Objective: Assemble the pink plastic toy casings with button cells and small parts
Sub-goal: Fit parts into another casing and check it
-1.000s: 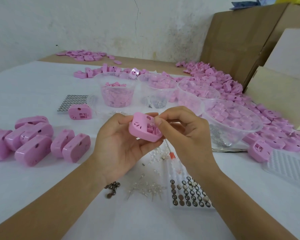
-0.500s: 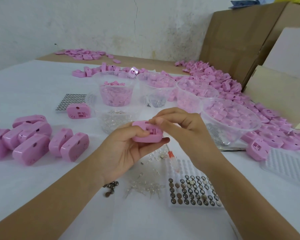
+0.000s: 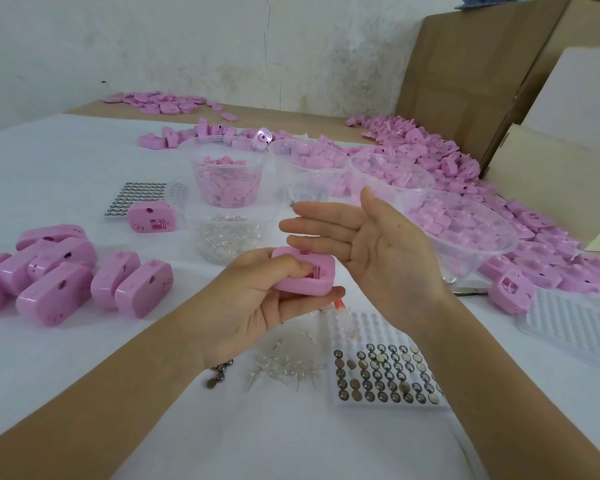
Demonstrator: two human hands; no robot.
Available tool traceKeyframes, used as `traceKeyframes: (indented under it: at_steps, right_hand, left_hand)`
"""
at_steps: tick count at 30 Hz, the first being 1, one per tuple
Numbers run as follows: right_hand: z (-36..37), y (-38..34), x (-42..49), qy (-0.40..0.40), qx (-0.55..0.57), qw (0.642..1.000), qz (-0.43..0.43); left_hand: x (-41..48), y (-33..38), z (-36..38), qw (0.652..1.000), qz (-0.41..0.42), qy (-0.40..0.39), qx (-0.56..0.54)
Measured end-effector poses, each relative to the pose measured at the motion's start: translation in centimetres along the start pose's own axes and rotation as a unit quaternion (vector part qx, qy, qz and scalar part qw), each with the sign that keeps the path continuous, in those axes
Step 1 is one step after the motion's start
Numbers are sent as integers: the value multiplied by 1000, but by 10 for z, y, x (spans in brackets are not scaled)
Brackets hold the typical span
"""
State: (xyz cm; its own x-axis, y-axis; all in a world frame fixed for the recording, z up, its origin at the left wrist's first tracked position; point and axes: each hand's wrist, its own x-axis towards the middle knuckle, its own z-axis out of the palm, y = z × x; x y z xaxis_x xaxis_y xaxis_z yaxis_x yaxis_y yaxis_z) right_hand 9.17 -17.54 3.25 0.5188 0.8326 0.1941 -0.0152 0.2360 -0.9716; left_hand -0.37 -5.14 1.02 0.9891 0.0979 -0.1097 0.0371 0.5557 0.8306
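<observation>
**Casing steadied between fittings**

Supplies ring the white table (image 3: 84,358) within reach: a clear bowl (image 3: 471,263) of pink parts at right, closed casings (image 3: 63,271) at left, a tray of button cells (image 3: 385,374) nearest. The right hand (image 3: 378,251) hovers spread and holds nothing. The left hand (image 3: 253,306) grips the casing (image 3: 302,280) with the thumb on top, probably to steady it, just below the right palm.

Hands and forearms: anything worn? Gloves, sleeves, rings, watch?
Nothing worn that shows. The left hand and right hand are bare: no gloves, no rings on the visible fingers. The left forearm and right forearm run bare to the frame edge, with no sleeve, watch or band in view.
</observation>
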Motion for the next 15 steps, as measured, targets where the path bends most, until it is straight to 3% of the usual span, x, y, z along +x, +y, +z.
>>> traceKeyframes:
  at_steps: [15]
  right_hand:
    - [0, 3, -1, -20, -99, 995, -3]
  left_hand:
    - [1, -3, -1, 1000, 2, -5, -8]
